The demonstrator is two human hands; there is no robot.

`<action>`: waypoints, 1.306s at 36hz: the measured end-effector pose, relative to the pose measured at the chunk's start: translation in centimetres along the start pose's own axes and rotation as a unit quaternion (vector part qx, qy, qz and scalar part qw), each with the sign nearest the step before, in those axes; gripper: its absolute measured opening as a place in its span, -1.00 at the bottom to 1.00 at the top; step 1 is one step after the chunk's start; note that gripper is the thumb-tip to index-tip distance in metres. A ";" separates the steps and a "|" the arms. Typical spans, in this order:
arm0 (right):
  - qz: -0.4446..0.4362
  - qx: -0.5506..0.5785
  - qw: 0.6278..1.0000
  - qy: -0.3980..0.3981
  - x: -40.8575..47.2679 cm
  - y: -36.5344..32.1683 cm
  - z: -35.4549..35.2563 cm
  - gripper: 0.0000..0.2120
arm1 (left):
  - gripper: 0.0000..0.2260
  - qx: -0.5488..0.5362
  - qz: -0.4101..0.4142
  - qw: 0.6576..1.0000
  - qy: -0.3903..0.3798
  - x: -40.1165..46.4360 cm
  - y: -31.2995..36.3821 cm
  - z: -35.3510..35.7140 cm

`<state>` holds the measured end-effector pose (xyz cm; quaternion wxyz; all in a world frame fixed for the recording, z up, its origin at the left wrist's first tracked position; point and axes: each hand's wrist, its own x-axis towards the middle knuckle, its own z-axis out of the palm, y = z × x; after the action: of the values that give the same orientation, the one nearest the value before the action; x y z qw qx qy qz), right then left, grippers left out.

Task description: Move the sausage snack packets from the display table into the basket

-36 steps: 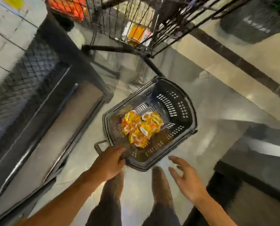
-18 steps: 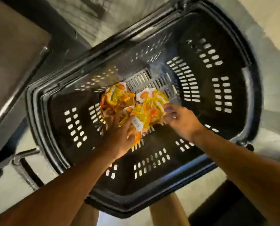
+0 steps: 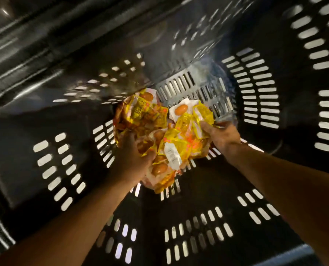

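We see both hands in pkt pile [image 3: 165, 135], frame centre, basket [image 3: 44, 112]: left hand [image 3: 133, 152] grips lower-left edge, right hand [image 3: 222, 136] pinches right edge.

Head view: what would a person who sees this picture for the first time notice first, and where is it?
The bright yellow-orange heap of sausage snack packets stands out first, lying on the floor of the dark slotted basket, near the middle of the picture. Next come the two hands reaching in from below: the left hand digs into the heap's left side, and the right hand grips packets at its right edge.
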<state>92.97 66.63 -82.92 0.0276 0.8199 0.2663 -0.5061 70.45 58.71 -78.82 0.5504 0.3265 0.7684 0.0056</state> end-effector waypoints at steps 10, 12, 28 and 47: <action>0.036 0.045 0.995 -0.086 0.3 -0.6 -0.1 -0.47 | -0.54 0.034 -0.028 0.999 0.006 1.1 0.4 -0.6; 0.038 0.056 0.996 -0.064 0.4 -0.5 0.4 -0.49 | -0.47 0.028 -0.042 0.999 -0.008 1.3 0.2 -0.6; 0.026 0.049 0.998 0.005 -5.0 -0.6 -3.9 -0.80 | -0.74 -0.111 -0.096 0.986 -0.081 -4.5 1.0 -3.2; 0.051 0.293 0.875 -0.383 -20.0 -6.6 -10.7 -0.76 | -0.43 -0.522 -0.127 0.749 -0.388 -10.8 8.9 -9.4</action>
<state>91.72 67.46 -59.31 -0.0886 0.5451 0.0322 -0.8331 68.80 63.50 -62.77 0.8814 -0.1383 0.4006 0.2086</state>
